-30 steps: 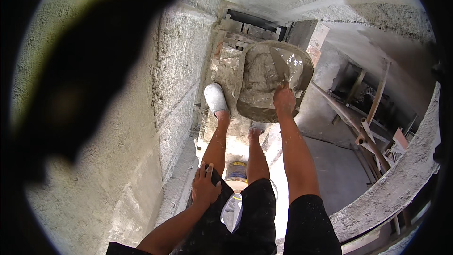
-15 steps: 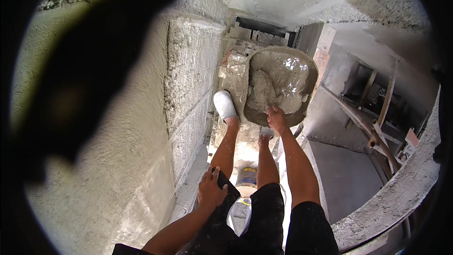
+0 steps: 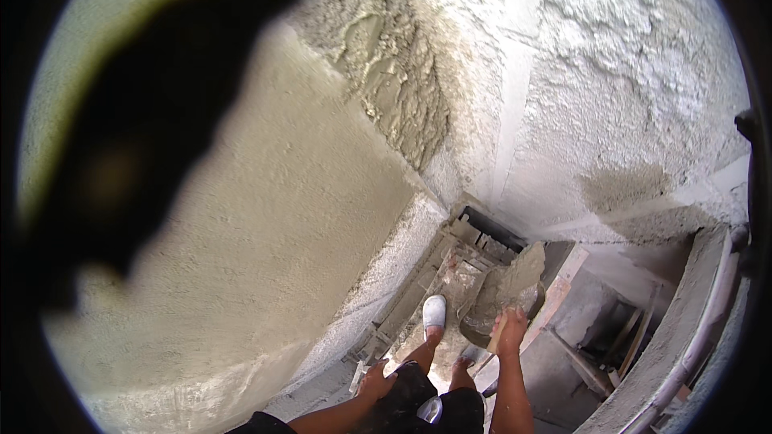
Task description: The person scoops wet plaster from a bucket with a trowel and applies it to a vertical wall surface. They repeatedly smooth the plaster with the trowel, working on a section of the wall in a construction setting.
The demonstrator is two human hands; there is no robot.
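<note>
My right hand (image 3: 509,332) is closed around the pale wooden handle (image 3: 495,337) of a trowel. Wet grey mortar (image 3: 519,272) lies heaped on its blade, which is held above the tub. Below it, the mortar tub (image 3: 469,329) is partly hidden by the loaded trowel and my hand. My left hand (image 3: 375,382) is beside my left knee, its fingers apart and nothing in it.
On the left stands a wall with smooth plaster (image 3: 297,217), its upper band of mortar (image 3: 394,88) still rough. The facing wall (image 3: 635,88) is coarse and pale. Poles (image 3: 581,362) lean at the right, near a curved ledge (image 3: 683,337). A dark blurred shape covers the upper left.
My view has tilted up toward the walls. My right hand has lifted the trowel out of the tub with mortar on it. The left hand stays near my knee.
</note>
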